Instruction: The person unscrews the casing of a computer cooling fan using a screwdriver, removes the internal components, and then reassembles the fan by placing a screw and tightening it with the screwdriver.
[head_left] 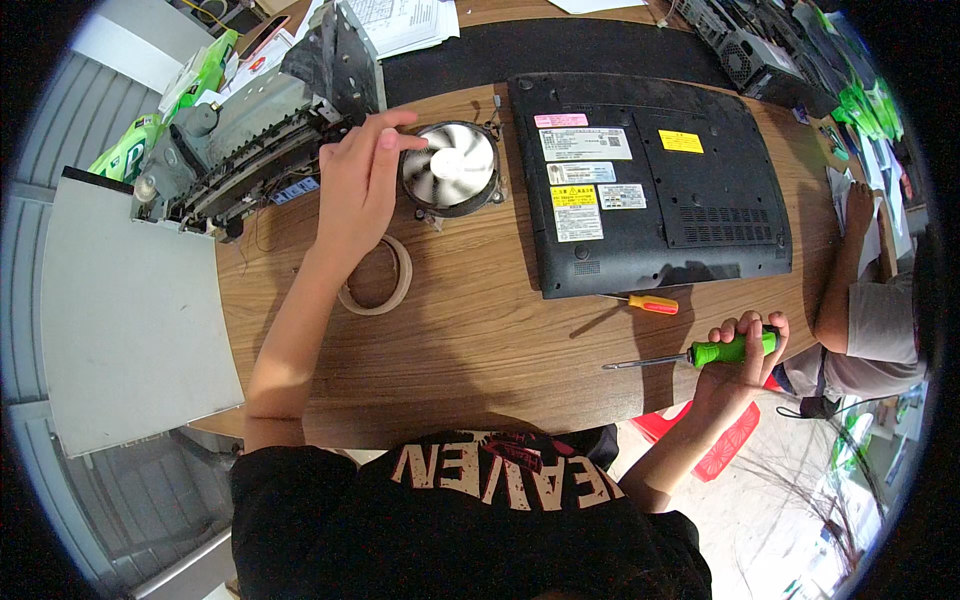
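My left hand [362, 180] reaches over the table beside a round cooling fan [447, 165] with pale blades and a black frame. Its fingers are apart, and one fingertip overlaps the fan's left rim; whether it touches cannot be told. In my right hand [735, 378] is a green-handled screwdriver [725, 350], its metal shaft pointing left above the table's front edge. A black laptop [650, 190] lies upside down between the hands, stickers and a vent on its underside. Close to its front edge rests a small yellow-and-red screwdriver [652, 304].
A roll of tape [401, 275] lies partly behind my left forearm. At the left stands a dismantled machine frame [270, 120] beside a white panel [130, 310]. Computer parts [760, 65] fill the far right corner. Another person's arm [850, 250] rests at the right edge, near a red stool [725, 445].
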